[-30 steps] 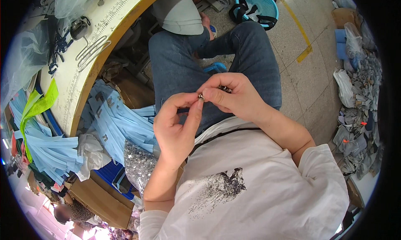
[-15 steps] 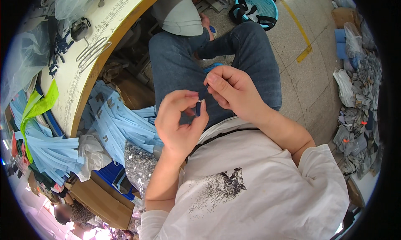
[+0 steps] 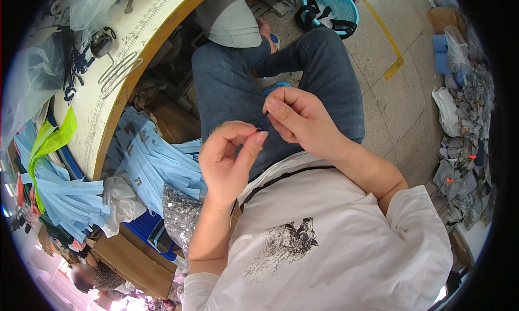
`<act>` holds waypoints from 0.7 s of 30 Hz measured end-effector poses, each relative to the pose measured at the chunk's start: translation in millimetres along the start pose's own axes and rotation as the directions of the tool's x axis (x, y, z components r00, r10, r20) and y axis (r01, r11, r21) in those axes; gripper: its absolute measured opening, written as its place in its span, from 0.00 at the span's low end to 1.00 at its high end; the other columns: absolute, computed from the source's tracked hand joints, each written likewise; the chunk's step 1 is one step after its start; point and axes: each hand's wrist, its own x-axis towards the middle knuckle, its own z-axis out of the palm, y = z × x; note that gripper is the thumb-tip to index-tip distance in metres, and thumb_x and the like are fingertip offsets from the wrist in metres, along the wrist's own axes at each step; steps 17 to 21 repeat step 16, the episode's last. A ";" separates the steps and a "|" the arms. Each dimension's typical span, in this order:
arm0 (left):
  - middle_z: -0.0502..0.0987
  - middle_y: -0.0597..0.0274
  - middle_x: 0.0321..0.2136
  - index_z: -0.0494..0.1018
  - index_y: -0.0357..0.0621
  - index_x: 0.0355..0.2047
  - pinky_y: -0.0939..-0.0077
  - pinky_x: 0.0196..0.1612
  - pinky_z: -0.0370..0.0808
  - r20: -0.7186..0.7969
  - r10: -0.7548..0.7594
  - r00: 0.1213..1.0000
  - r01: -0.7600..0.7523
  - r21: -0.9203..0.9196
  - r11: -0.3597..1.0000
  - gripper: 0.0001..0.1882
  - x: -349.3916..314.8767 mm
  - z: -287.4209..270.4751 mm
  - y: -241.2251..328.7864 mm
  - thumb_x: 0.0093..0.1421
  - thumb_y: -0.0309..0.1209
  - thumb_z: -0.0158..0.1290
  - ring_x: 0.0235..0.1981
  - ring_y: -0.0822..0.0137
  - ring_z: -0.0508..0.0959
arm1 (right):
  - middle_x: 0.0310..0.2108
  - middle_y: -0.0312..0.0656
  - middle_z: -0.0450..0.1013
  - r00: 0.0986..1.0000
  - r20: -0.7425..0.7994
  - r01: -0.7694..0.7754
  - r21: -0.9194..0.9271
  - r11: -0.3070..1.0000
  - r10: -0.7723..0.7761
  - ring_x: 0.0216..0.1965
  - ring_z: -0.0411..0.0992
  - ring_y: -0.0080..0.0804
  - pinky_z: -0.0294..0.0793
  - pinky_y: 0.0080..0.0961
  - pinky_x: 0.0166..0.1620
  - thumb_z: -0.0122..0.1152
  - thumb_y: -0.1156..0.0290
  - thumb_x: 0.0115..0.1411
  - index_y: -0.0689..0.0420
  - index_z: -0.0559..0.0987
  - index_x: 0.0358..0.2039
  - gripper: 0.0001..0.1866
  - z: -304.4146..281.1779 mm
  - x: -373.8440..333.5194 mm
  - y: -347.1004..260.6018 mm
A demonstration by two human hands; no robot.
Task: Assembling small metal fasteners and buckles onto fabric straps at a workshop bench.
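Observation:
Both hands are raised over my lap, close together. My left hand (image 3: 224,159) is closed in a pinch, thumb against fingertips. A tiny dark piece (image 3: 259,130) peeks out between those fingertips; most of it is hidden, so its kind cannot be told. Just up and to the right, my right hand (image 3: 303,120) also pinches, its thumb pressed to the curled index finger. A sliver of something dark shows under that thumb, too small to name. The two sets of fingertips are a short gap apart. Jeans (image 3: 227,94) cover my legs beneath.
To my left, a curved worktable (image 3: 157,27) carries a bent wire rack (image 3: 120,73) and dark cords (image 3: 75,73). Light blue fabric strips (image 3: 151,154) hang below it, near a bag of shiny small parts (image 3: 181,216). A turquoise basket (image 3: 339,2) stands ahead; grey scraps (image 3: 467,149) lie right.
My left fingers have closed together, and the dark navy piece that showed between them is now mostly covered. The right hand has barely shifted.

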 end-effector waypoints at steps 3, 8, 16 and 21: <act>0.76 0.58 0.33 0.74 0.31 0.43 0.85 0.33 0.74 -0.110 -0.046 0.993 0.056 0.090 0.994 0.13 2.5 5.3 -2.7 0.57 0.17 0.58 0.29 0.75 0.77 | 0.18 0.24 0.61 1.000 0.001 0.013 -0.012 1.000 -0.013 0.17 0.54 0.08 0.50 0.12 0.18 0.52 0.63 0.68 0.59 0.73 0.36 0.11 -0.1 -0.7 0.0; 0.77 0.59 0.33 0.75 0.32 0.42 0.84 0.32 0.75 -0.025 0.009 1.000 -0.003 0.243 0.970 0.10 4.7 1.5 -5.3 0.60 0.20 0.55 0.31 0.74 0.77 | 0.21 0.25 0.64 0.996 -0.010 0.082 -0.105 0.991 -0.084 0.18 0.56 0.07 0.53 0.10 0.19 0.55 0.65 0.66 0.59 0.75 0.36 0.10 0.7 -1.7 1.2; 0.79 0.58 0.32 0.78 0.34 0.39 0.86 0.31 0.72 -0.100 0.006 0.995 0.014 0.206 0.978 0.08 3.3 2.6 -8.6 0.58 0.20 0.57 0.29 0.76 0.77 | 0.21 0.29 0.65 0.997 0.061 0.044 -0.058 0.997 -0.040 0.16 0.54 0.09 0.50 0.12 0.16 0.54 0.65 0.67 0.59 0.75 0.38 0.10 -4.1 -0.9 -0.5; 0.79 0.58 0.32 0.78 0.34 0.39 0.86 0.31 0.72 -0.100 0.006 0.995 0.014 0.206 0.978 0.08 3.3 2.6 -8.6 0.58 0.20 0.57 0.29 0.76 0.77 | 0.21 0.29 0.65 0.997 0.061 0.044 -0.058 0.997 -0.040 0.16 0.54 0.09 0.50 0.12 0.16 0.54 0.65 0.67 0.59 0.75 0.38 0.10 -4.1 -0.9 -0.5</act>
